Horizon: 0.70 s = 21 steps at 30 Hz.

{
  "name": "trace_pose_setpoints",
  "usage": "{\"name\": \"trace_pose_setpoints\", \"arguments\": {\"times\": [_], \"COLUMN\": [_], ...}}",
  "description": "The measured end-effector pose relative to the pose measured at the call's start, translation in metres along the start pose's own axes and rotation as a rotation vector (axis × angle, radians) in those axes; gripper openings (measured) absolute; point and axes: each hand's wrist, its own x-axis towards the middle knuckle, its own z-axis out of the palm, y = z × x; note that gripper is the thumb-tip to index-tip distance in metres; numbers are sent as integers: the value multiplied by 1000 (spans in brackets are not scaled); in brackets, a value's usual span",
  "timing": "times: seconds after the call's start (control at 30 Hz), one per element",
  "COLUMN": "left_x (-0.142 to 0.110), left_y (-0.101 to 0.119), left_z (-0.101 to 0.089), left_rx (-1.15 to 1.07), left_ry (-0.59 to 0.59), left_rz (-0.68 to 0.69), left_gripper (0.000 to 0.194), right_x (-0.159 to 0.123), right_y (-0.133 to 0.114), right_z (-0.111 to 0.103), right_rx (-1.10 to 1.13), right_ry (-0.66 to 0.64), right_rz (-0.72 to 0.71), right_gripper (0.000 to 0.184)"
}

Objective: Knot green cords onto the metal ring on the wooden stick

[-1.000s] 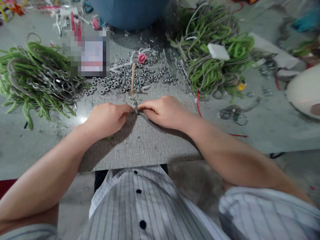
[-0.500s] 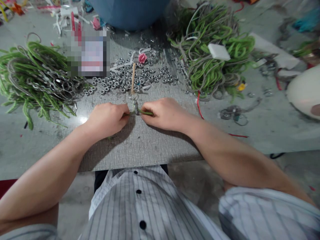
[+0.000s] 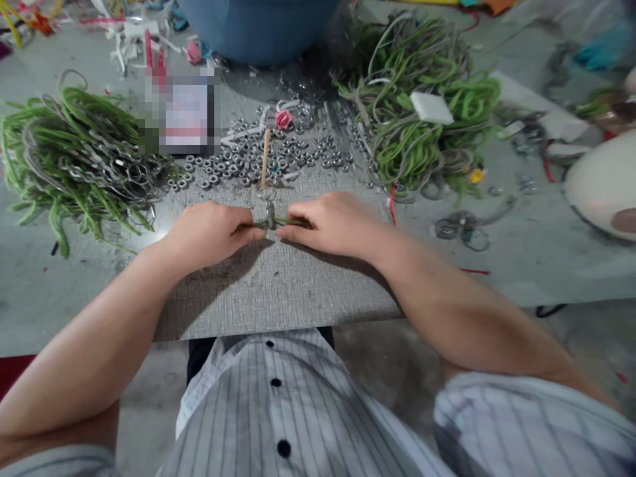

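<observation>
Cord [image 3: 281,220], green in colour, is held in both hands on the near side of the wooden stick [image 3: 265,159], which serves as the landmark here. By the left hand [image 3: 211,230], to the near left of the stick, one side of the cord is gripped, thumb and fingers pressed together on it. By the right hand [image 3: 325,224], to the near right of the stick, the other side is clamped, the cord being run between thumb and forefinger. Between the two hands, directly nearer than the stick, one small metal piece [image 3: 269,213] is met by the cord; how many strands are held cannot be told.

On the bench [image 3: 278,291], one stick is seen. Around and beyond it many metal nuts [image 3: 282,163] are scattered, too crowded to be counted. Two green-and-grey bundles are laid out: a left bundle [image 3: 54,165] well to the left of the stick, and a right bundle [image 3: 422,142] to its right, by which one white block [image 3: 432,107] is carried. Just beyond the stick one pink rose [image 3: 283,118] is placed; farther beyond, one blue tub [image 3: 261,30] is set.
</observation>
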Motion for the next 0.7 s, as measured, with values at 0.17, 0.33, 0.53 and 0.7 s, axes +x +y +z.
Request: {"name": "trace_pose_setpoints", "arguments": {"times": [0.17, 0.33, 0.53, 0.7], "left_x": [2, 4, 3, 4], "left_y": [-9, -12, -14, -15], "left_z": [-1, 0, 4, 11], "left_rx": [27, 32, -118, -158], "left_ry": [33, 39, 288, 409], "left_rz": [-73, -109, 5, 163], "left_gripper": [44, 41, 26, 29], "right_x": [0, 2, 18, 32], "right_y": [4, 12, 35, 47], "right_z": [-4, -1, 16, 27], "right_rx": [-62, -106, -9, 49], "right_ry": [47, 166, 462, 450], "right_rz": [104, 148, -76, -144], "right_gripper": [52, 49, 33, 30]}}
